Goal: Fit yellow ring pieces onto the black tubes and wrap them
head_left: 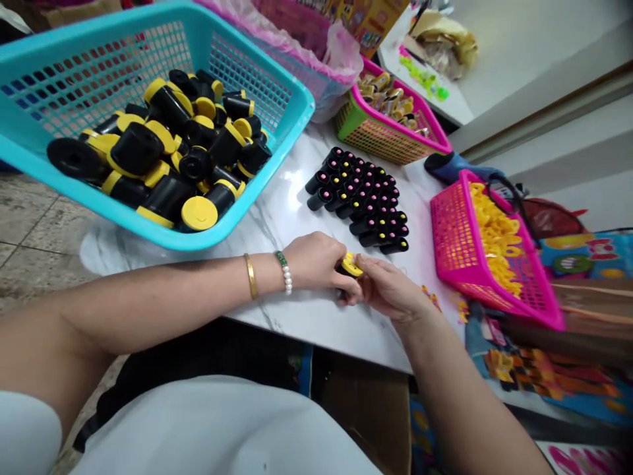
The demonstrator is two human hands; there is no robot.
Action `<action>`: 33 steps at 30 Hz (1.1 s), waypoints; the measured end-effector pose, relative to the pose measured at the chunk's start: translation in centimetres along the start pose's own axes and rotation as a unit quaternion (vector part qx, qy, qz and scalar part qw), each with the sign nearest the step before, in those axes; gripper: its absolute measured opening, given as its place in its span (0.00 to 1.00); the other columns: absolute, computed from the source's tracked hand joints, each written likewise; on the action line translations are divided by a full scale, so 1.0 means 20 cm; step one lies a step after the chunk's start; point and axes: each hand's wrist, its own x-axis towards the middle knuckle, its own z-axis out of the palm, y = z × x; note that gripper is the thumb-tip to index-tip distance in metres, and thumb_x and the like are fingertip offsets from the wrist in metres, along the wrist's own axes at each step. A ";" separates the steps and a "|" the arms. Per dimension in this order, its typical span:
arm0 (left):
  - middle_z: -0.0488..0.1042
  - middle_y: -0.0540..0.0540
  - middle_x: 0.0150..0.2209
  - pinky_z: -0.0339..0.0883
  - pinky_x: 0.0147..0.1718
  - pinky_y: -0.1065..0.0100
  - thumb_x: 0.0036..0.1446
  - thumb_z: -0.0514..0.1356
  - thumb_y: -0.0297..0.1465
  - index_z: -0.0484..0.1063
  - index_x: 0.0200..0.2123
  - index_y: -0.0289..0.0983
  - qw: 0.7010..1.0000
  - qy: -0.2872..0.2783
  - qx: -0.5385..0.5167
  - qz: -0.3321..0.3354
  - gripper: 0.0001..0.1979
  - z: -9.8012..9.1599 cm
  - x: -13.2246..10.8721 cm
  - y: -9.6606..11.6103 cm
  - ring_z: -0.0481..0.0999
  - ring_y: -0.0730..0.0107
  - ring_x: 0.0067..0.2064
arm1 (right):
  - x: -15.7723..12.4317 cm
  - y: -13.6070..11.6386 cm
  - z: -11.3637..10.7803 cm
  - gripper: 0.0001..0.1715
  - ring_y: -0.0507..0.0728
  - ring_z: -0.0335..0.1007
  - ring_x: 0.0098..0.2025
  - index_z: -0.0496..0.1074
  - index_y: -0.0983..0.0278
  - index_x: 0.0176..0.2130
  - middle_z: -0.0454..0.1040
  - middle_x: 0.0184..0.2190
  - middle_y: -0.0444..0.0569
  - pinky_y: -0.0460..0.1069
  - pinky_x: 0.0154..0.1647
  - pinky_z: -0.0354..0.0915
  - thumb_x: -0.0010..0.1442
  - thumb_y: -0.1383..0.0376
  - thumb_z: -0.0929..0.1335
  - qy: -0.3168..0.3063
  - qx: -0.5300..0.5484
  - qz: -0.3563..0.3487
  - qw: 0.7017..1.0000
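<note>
My left hand (316, 262) and my right hand (390, 290) meet over the white marble table (291, 211), both closed round one small black tube with a yellow cap (350, 266). The left wrist wears a gold bangle and a bead bracelet. Just beyond the hands lies a neat stack of black tubes (363, 201) with pink and yellow ends facing me. A turquoise basket (148, 119) on the left holds several black tubes with yellow caps.
A pink basket (489, 251) of yellow plastic pieces stands right of the hands. A pink and green basket (390, 125) of small parts sits farther back, beside a bin lined with a pink bag (316, 46). Cardboard and printed packaging lie below the table edge.
</note>
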 end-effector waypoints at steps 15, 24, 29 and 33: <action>0.79 0.46 0.45 0.68 0.42 0.63 0.55 0.62 0.32 0.76 0.44 0.39 0.998 -0.049 0.030 0.028 0.12 -0.01 -0.04 0.03 0.77 0.57 0.47 | -0.03 0.05 -0.04 0.23 0.50 0.73 0.23 0.75 0.65 0.34 0.75 0.23 0.43 0.46 0.29 0.76 0.47 0.52 0.78 0.048 0.107 -0.086 0.989; 0.71 0.49 0.36 0.65 0.34 0.70 0.54 0.64 0.37 0.79 0.37 0.41 0.999 -0.031 0.020 0.018 0.09 -0.01 -0.04 0.01 0.74 0.69 0.36 | -0.01 -0.03 0.03 0.24 0.46 0.60 0.14 0.61 0.62 0.31 0.65 0.16 0.33 0.41 0.15 0.62 0.48 0.56 0.78 -0.013 -0.098 -0.082 0.992; 0.72 0.48 0.32 0.65 0.33 0.69 0.56 0.62 0.37 0.77 0.37 0.38 0.994 -0.058 0.090 -0.008 0.09 -0.01 -0.06 0.06 0.73 0.67 0.34 | -0.06 0.05 0.14 0.20 0.49 0.61 0.15 0.62 0.60 0.33 0.63 0.16 0.34 0.43 0.15 0.58 0.56 0.50 0.71 0.091 -0.127 -0.165 0.974; 0.75 0.46 0.36 0.67 0.35 0.68 0.58 0.58 0.33 0.71 0.40 0.37 0.987 0.042 0.154 0.016 0.08 -0.08 -0.12 0.17 0.75 0.65 0.36 | -0.18 0.16 0.17 0.14 0.51 0.62 0.22 0.68 0.58 0.34 0.65 0.21 0.39 0.46 0.22 0.60 0.62 0.51 0.67 0.201 -0.126 -0.268 0.934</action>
